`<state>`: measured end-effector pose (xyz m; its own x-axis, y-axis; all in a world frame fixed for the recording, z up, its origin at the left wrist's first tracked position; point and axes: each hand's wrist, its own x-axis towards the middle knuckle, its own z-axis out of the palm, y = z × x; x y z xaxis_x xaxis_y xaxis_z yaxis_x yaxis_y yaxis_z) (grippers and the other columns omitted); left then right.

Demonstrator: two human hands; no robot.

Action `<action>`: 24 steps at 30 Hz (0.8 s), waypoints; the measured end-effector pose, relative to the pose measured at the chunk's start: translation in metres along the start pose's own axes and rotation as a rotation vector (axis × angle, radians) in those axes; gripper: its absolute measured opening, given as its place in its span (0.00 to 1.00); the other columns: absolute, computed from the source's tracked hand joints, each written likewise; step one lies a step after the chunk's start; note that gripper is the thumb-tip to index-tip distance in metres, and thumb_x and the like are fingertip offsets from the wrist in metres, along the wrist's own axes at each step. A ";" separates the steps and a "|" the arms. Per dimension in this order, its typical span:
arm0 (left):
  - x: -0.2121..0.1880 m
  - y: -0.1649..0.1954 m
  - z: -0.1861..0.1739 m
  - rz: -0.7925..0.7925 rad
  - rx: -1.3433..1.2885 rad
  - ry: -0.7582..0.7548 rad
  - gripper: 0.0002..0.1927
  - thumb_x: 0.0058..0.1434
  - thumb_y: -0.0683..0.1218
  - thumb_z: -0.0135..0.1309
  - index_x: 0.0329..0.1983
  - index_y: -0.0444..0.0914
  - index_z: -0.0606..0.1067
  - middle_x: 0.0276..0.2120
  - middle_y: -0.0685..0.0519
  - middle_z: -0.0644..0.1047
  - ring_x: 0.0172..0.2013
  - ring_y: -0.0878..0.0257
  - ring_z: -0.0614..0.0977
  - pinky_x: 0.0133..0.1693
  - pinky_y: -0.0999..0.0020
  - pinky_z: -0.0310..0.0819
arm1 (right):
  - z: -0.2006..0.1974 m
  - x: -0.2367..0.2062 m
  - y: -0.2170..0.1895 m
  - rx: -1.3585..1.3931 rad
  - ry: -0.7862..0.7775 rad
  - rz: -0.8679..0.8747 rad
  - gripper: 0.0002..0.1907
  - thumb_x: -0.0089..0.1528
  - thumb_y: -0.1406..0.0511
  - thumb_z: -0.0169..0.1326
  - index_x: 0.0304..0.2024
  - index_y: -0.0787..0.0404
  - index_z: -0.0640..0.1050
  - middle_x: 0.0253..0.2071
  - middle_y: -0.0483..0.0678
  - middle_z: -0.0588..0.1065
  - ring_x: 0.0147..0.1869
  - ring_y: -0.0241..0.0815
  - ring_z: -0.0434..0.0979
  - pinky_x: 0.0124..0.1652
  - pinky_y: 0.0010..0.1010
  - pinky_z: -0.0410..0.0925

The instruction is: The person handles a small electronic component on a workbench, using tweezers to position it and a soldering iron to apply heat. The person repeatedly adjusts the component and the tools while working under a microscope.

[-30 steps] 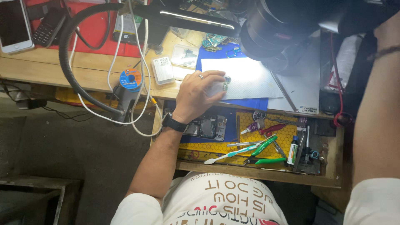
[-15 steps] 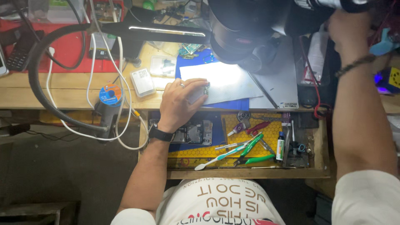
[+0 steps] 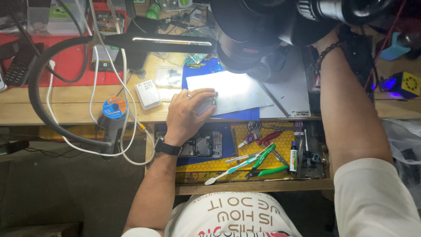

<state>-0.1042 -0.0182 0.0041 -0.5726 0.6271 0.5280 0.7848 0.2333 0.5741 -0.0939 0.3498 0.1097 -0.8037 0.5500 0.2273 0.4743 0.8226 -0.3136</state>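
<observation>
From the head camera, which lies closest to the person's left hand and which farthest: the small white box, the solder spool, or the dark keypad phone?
Measured from the left hand, which rests on the white sheet:
1. Small white box, just to its left on the bench.
2. Solder spool, further left, near the bench's front edge.
3. Dark keypad phone, far left on the red mat.

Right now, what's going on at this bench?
A person sits at a wooden workbench under a microscope. Their left hand rests on a white sheet, pinching a small electronic part at its edge. The right arm reaches up beside the microscope; that hand is hidden behind it. Below, an open drawer holds an opened phone, a toothbrush and green-handled pliers.
</observation>
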 end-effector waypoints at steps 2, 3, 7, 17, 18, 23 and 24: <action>-0.001 0.000 -0.001 -0.006 0.000 0.000 0.14 0.57 0.48 0.64 0.47 0.46 0.80 0.51 0.65 0.81 0.40 0.60 0.78 0.46 0.64 0.69 | -0.002 -0.001 -0.004 0.008 0.011 -0.016 0.08 0.67 0.67 0.59 0.48 0.60 0.76 0.40 0.57 0.79 0.39 0.53 0.81 0.38 0.45 0.72; 0.000 0.001 -0.001 -0.005 -0.002 0.001 0.14 0.58 0.48 0.64 0.47 0.46 0.80 0.51 0.65 0.81 0.40 0.60 0.78 0.46 0.64 0.69 | -0.005 -0.002 -0.005 0.009 0.019 -0.021 0.08 0.67 0.67 0.59 0.48 0.60 0.76 0.40 0.56 0.79 0.39 0.53 0.81 0.38 0.44 0.72; 0.001 0.002 -0.001 -0.010 0.006 0.015 0.13 0.57 0.48 0.65 0.46 0.47 0.80 0.50 0.65 0.81 0.40 0.60 0.78 0.46 0.63 0.69 | -0.013 -0.006 -0.012 0.012 0.045 -0.034 0.08 0.68 0.67 0.60 0.48 0.61 0.76 0.40 0.56 0.79 0.40 0.52 0.81 0.39 0.43 0.73; 0.014 0.005 -0.004 0.005 0.008 0.036 0.15 0.56 0.49 0.64 0.47 0.47 0.81 0.49 0.62 0.81 0.40 0.59 0.78 0.44 0.63 0.70 | -0.035 -0.007 -0.035 0.032 0.186 -0.120 0.08 0.69 0.69 0.62 0.47 0.62 0.76 0.41 0.54 0.79 0.42 0.50 0.81 0.41 0.41 0.73; 0.014 0.006 -0.005 -0.005 0.013 0.023 0.14 0.56 0.49 0.64 0.46 0.47 0.81 0.49 0.62 0.82 0.39 0.58 0.78 0.44 0.62 0.70 | -0.036 -0.008 -0.035 0.033 0.211 -0.130 0.08 0.69 0.69 0.62 0.47 0.62 0.76 0.41 0.54 0.80 0.42 0.50 0.81 0.42 0.41 0.73; 0.008 0.007 -0.007 -0.021 -0.005 0.016 0.14 0.56 0.49 0.64 0.45 0.47 0.81 0.50 0.63 0.82 0.38 0.58 0.78 0.44 0.63 0.70 | -0.041 -0.010 -0.019 0.076 0.449 -0.275 0.08 0.70 0.70 0.64 0.47 0.63 0.76 0.42 0.53 0.80 0.43 0.49 0.82 0.43 0.39 0.74; 0.009 0.007 -0.006 -0.012 -0.008 0.019 0.14 0.56 0.49 0.64 0.46 0.46 0.80 0.50 0.63 0.82 0.39 0.59 0.78 0.44 0.63 0.70 | -0.042 -0.012 -0.012 0.079 0.528 -0.320 0.08 0.70 0.70 0.64 0.47 0.63 0.76 0.42 0.53 0.80 0.43 0.48 0.82 0.43 0.39 0.74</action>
<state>-0.1055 -0.0156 0.0163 -0.5862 0.6103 0.5329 0.7762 0.2345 0.5852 -0.0750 0.3395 0.1491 -0.6060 0.2912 0.7402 0.1949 0.9566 -0.2167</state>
